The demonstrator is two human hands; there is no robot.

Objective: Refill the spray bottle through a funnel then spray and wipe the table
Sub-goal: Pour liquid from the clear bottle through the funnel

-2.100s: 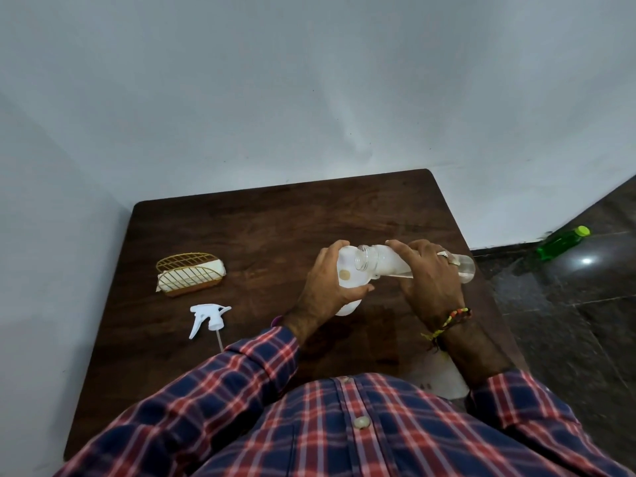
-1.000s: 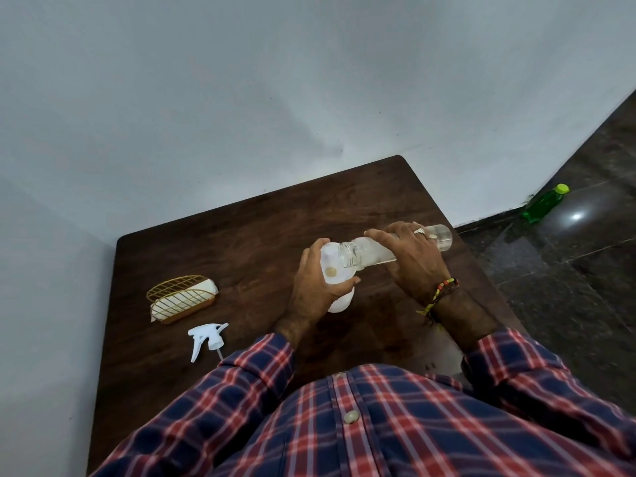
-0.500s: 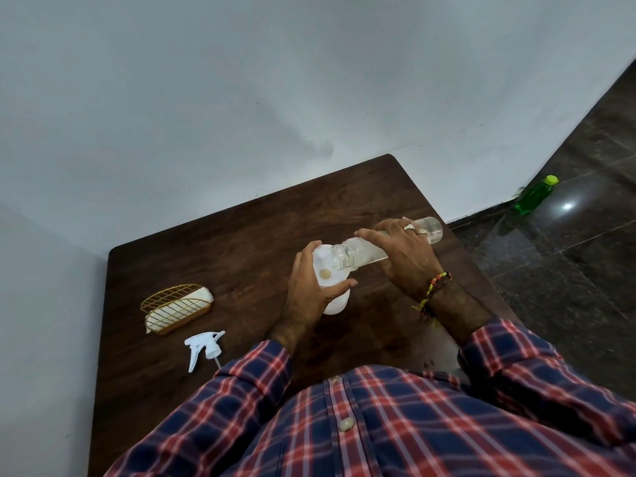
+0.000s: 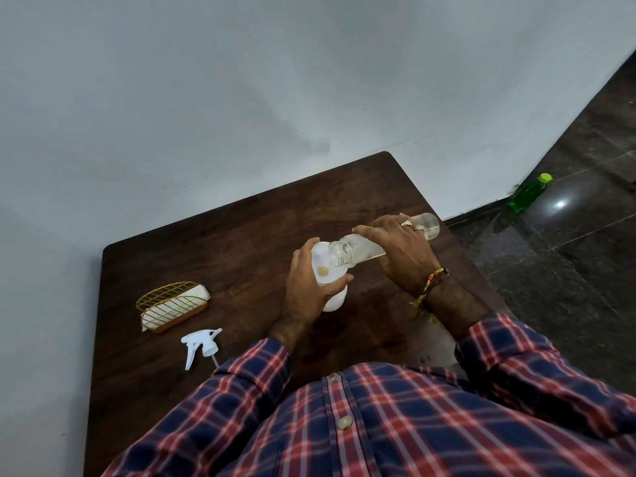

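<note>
On the dark wooden table (image 4: 223,242), my left hand (image 4: 306,287) grips a white spray bottle (image 4: 335,299) that stands with a white funnel (image 4: 321,261) in its neck. My right hand (image 4: 402,256) holds a clear plastic bottle (image 4: 358,251) tipped nearly level, its open mouth over the funnel. The bottle's far end (image 4: 430,223) sticks out past my fingers. The white trigger sprayer head (image 4: 201,346) lies loose on the table to the left, unscrewed.
A gold wire holder (image 4: 165,297) with a white cloth (image 4: 175,309) inside sits at the table's left. A green bottle (image 4: 526,194) stands on the dark floor by the wall, to the right. The table is pushed into a corner of white walls.
Both hands keep their grips on the two bottles. The view has swung and tilted, so the table now sits at a steeper slant in the frame.
</note>
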